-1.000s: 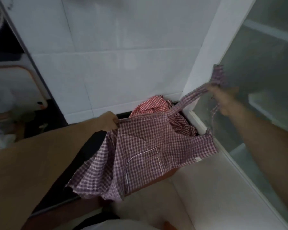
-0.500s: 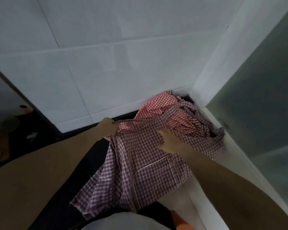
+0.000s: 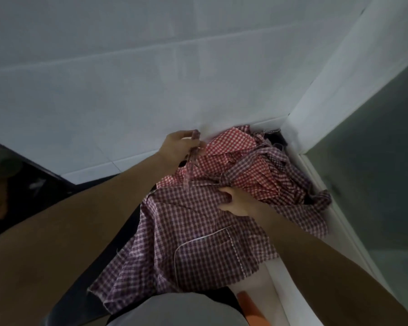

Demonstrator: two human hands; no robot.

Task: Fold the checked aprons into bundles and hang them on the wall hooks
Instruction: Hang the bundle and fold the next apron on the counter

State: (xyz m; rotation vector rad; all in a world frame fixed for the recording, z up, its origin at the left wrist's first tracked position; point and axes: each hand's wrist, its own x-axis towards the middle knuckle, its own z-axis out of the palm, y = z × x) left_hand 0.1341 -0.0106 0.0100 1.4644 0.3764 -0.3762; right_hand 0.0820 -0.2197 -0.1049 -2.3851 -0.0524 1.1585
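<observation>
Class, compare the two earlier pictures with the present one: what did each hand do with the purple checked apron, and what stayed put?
The right hand dropped from its raised strap onto the purple checked apron, now gripping its top edge. The left hand rose, still pinching the strap. The red checked apron stayed in the corner.

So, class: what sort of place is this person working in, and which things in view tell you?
Probably a kitchen or utility corner: a white tiled wall, a dark countertop below it, and checked aprons heaped in the corner beside a frosted glass panel.
</observation>
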